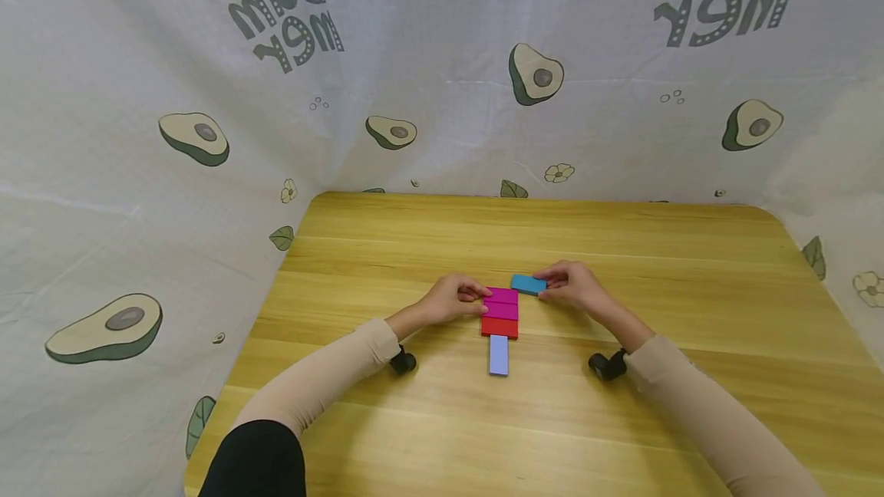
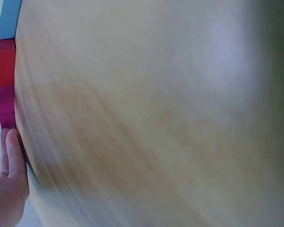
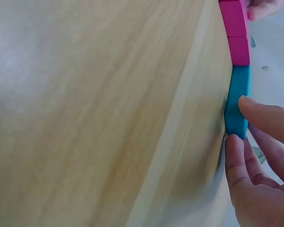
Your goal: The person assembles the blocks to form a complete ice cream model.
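My right hand (image 1: pixel 575 286) pinches a flat blue block (image 1: pixel 528 284) near its right end. In the right wrist view the blue block (image 3: pixel 237 94) lies on the wood, its other end against a magenta block (image 3: pixel 238 50). My left hand (image 1: pixel 449 299) holds two magenta blocks (image 1: pixel 500 303) at their left ends, thumb at the near one and fingers at the far one. Below these a red block (image 1: pixel 499 327) lies against them. A light purple-blue block (image 1: pixel 499 355) points from the red one toward me. Only part of my left hand (image 2: pixel 9 189) shows in the left wrist view.
The blocks lie in the middle of a wooden table (image 1: pixel 414 420) with rounded far corners. White cloth (image 1: pixel 442 37) printed with avocados hangs behind and beside it. A small black camera (image 1: pixel 608 366) hangs under my right wrist, another (image 1: pixel 404 361) under the left.
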`<action>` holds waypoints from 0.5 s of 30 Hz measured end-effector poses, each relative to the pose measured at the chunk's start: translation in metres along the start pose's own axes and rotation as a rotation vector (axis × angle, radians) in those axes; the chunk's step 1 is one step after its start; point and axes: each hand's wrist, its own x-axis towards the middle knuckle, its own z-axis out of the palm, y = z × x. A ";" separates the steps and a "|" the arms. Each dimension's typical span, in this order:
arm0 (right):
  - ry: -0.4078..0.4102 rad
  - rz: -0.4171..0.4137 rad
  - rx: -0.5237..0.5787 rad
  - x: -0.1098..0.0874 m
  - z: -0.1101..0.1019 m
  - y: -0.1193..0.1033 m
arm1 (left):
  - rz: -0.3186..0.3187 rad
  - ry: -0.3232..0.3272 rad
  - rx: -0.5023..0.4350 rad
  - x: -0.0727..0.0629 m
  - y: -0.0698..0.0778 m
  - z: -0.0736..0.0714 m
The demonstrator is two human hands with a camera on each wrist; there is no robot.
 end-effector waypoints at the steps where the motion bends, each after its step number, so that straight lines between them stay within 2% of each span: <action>1: -0.001 -0.001 -0.003 0.001 0.000 0.000 | -0.002 0.000 0.000 0.000 0.000 0.000; 11: -0.012 0.007 -0.005 0.004 -0.001 0.000 | 0.009 -0.015 -0.039 -0.001 0.000 0.001; 15: -0.019 0.008 -0.003 0.004 -0.001 -0.002 | 0.000 -0.016 -0.024 -0.001 0.001 0.000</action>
